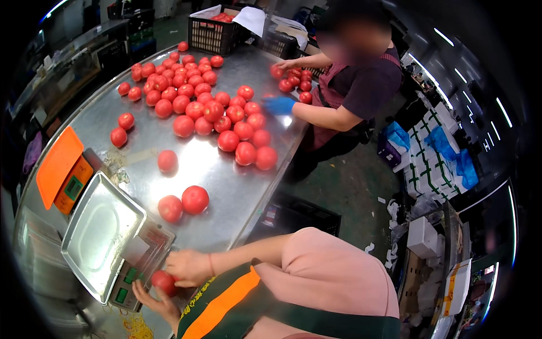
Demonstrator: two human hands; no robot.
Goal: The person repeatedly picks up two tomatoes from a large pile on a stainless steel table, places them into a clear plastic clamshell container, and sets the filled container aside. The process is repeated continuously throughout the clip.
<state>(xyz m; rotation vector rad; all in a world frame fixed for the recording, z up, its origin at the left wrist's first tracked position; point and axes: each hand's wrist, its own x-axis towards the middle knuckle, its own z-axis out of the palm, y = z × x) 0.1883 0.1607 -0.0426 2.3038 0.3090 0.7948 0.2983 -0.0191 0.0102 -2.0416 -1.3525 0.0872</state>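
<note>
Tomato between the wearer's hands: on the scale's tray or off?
Off: the tomato is between the left hand and right hand, outside the rim of the silver tray.

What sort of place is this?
Probably a produce sorting or packing area: loose tomatoes spread over a metal table, a silver scale on it, and a black crate with more tomatoes behind.

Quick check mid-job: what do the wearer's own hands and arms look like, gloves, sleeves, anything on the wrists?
Both the left hand and right hand are ungloved. The right wrist has a thin reddish band; its arm wears a plain pink sleeve, forearm bare. The left sleeve is hidden.
</note>
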